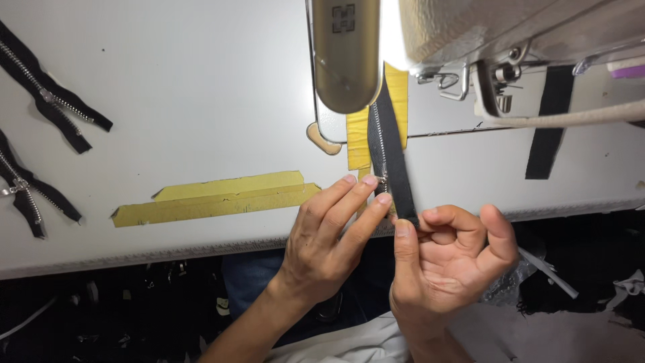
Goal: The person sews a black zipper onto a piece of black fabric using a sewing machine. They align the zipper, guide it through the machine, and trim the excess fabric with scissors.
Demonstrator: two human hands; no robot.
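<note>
Sewing machine (430,33) fills the top of my view, its cream head overhanging the white work table (201,81). Yellow tape strips (215,197) lie flat on the table, and more yellow tape (398,101) sits under the machine arm. Two spare black zippers (47,94) (27,191) rest well apart at the far left edge.

From here I watch the black zipper (390,158) run from under the machine down toward me. My right hand (450,259) pinches its lower end between thumb and forefinger; my left hand (329,235) lays its fingertips on the tape just beside the metal slider (383,179). The two hands sit close together, nearly touching.

Risk, as I judge it: the strip is narrow and held only at its tip, so a slack pinch could let it slip or twist, and fingers near the teeth could get nipped if the slider jumps.

I see no containers in view.
</note>
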